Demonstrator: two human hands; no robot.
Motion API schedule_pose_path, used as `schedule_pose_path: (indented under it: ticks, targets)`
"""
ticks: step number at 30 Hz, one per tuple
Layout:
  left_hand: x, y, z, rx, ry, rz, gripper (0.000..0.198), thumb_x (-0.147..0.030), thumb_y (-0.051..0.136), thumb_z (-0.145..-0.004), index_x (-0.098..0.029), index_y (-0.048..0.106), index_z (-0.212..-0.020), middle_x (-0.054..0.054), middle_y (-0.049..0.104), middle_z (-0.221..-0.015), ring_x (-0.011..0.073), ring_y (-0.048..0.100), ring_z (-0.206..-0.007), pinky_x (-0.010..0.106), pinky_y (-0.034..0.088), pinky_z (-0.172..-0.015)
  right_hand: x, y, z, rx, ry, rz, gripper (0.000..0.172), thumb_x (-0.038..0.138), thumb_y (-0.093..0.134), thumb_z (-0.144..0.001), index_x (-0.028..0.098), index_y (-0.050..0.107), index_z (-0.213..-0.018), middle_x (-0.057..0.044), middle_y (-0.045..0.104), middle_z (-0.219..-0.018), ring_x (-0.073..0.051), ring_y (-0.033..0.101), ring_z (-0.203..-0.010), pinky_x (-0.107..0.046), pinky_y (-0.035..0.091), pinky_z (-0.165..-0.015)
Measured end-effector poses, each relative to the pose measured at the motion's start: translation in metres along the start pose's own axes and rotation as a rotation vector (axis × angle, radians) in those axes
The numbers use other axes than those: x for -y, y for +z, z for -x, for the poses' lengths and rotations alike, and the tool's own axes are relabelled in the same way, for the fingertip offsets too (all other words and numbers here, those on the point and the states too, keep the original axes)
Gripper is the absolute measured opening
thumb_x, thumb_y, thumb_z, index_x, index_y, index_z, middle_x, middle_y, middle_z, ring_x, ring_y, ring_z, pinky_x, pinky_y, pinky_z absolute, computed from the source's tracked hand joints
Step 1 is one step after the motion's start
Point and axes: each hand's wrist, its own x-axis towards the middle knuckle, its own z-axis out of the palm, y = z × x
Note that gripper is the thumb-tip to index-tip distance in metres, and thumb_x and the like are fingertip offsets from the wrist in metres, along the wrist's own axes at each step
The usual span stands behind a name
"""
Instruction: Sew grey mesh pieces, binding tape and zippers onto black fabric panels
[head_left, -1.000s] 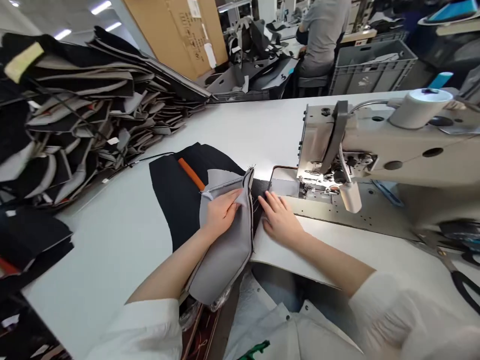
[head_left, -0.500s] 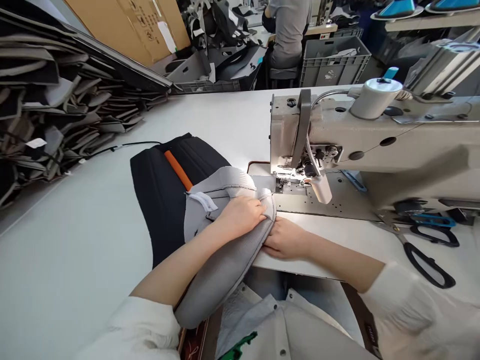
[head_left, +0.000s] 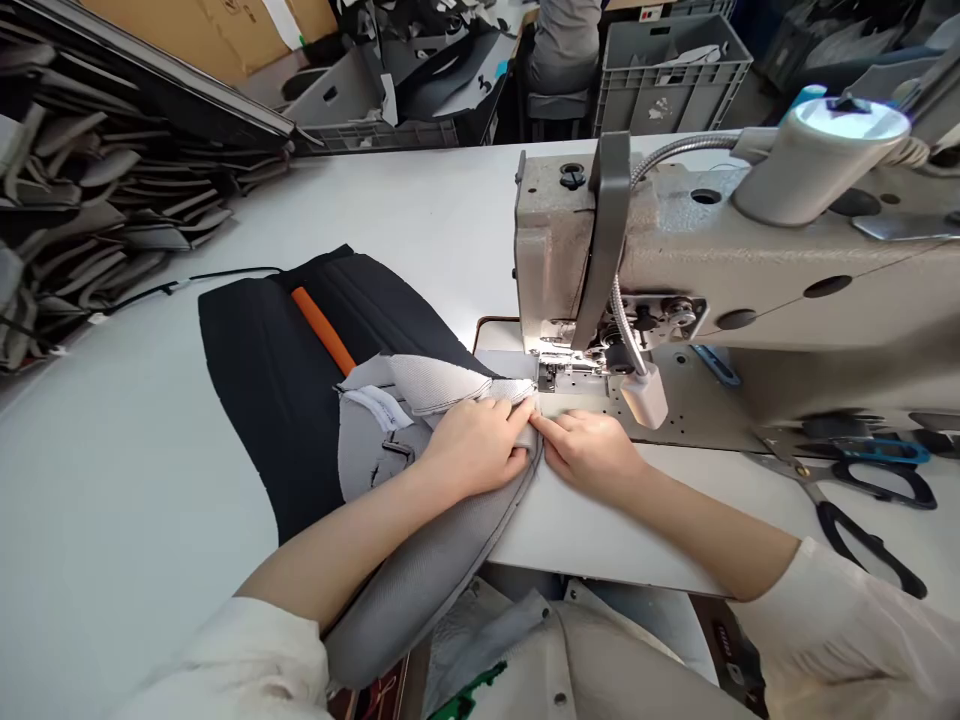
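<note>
A padded sewn fabric piece [head_left: 435, 580], grey mesh on the near side, lies partly folded on the sewing table. Its black part [head_left: 247, 400] spreads to the left, with an orange strip [head_left: 324, 328] and a white label [head_left: 381, 408] on it. My left hand [head_left: 476, 448] is closed on the folded grey edge, fingers together on top. From the right, my right hand [head_left: 596, 455] pinches the same edge, fingertips almost meeting the left ones. Just beyond the fingers, the edge reaches the presser foot of the sewing machine [head_left: 555, 240]. The right fingertips are partly hidden.
Black-handled scissors [head_left: 870, 530] lie on the right of the table [head_left: 112, 480]. A small lamp [head_left: 645, 395] hangs beside the needle. Stacked fabric pieces [head_left: 97, 200] stand at left. Behind are grey crates [head_left: 667, 90] and a seated person [head_left: 566, 50].
The grey edge has moved up to the presser foot. My right hand has come up from below the edge to beside my left fingertips. The view has shifted closer to the machine.
</note>
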Motion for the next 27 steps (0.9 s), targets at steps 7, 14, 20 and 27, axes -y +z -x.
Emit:
schedule_pose_path:
  ticks: [7,14,20,27]
  targets:
    - [0.006,0.006,-0.020,0.026,0.089,-0.016,0.055,-0.030,0.046,-0.083,-0.010,0.047,-0.135,0.014,0.044,-0.143,0.0264,0.059,-0.098,0.037,0.047,-0.074,-0.003,-0.003,-0.004,-0.024,0.016,0.030,0.033,0.016,0.045,-0.089,0.011,0.066,-0.113,-0.003,0.061,-0.062,-0.016,0.053,-0.060,-0.027,0.035,-0.057]
    - [0.019,0.001,-0.035,0.046,0.138,0.036,0.058,-0.030,0.047,-0.082,-0.008,0.047,-0.135,0.013,0.045,-0.143,0.0269,0.057,-0.109,0.037,0.048,-0.084,-0.007,0.001,-0.005,-0.053,0.044,0.066,0.032,0.015,0.045,-0.089,0.010,0.066,-0.112,-0.006,0.062,-0.063,-0.017,0.054,-0.060,-0.027,0.041,-0.061]
    - [0.020,0.004,-0.043,-0.010,0.153,0.042,0.053,-0.028,0.047,-0.082,-0.008,0.052,-0.130,0.013,0.049,-0.139,0.0276,0.054,-0.115,0.037,0.047,-0.087,-0.012,0.004,-0.006,-0.066,0.066,0.081,0.033,0.015,0.045,-0.088,0.010,0.066,-0.113,-0.007,0.064,-0.066,-0.017,0.055,-0.060,-0.026,0.042,-0.061]
    - [0.019,0.005,-0.046,-0.027,0.132,0.043,0.049,-0.029,0.047,-0.082,-0.009,0.054,-0.127,0.013,0.051,-0.138,0.0277,0.053,-0.117,0.038,0.047,-0.088,-0.012,0.004,-0.009,-0.142,0.045,0.117,0.032,0.012,0.044,-0.087,0.009,0.068,-0.108,-0.006,0.065,-0.065,-0.017,0.056,-0.059,-0.027,0.043,-0.063]
